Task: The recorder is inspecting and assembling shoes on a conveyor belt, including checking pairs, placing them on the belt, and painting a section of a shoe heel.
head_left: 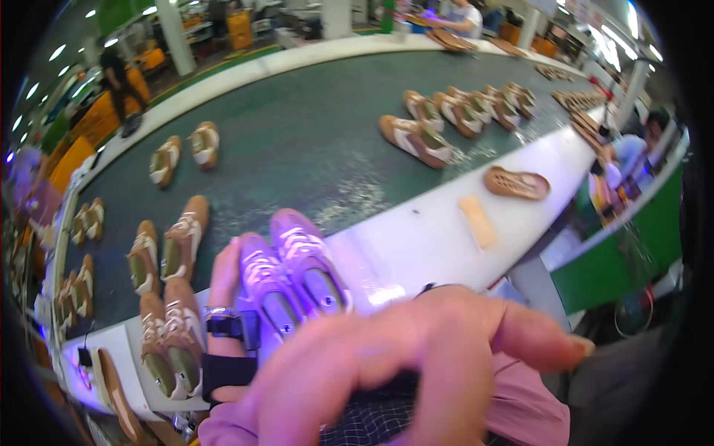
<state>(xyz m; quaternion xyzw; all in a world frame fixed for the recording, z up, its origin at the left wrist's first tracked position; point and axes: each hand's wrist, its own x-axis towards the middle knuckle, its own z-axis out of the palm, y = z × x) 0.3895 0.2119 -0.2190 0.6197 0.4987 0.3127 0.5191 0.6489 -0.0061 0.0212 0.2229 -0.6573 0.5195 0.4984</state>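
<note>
Head view showed the purple-lit shoes [299, 244] laced, remaining work unclear, left hand [225, 269] beside them, grip hidden, right hand [439, 334] loosely spread before them.

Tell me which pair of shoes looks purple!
The laced pair just right of the left hand: purple light falls on both, while the other shoes look brown and cream.

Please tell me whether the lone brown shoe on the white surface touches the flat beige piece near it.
Apart. The head view shows a strip of white surface between the brown shoe and the upper end of the beige piece.
</note>
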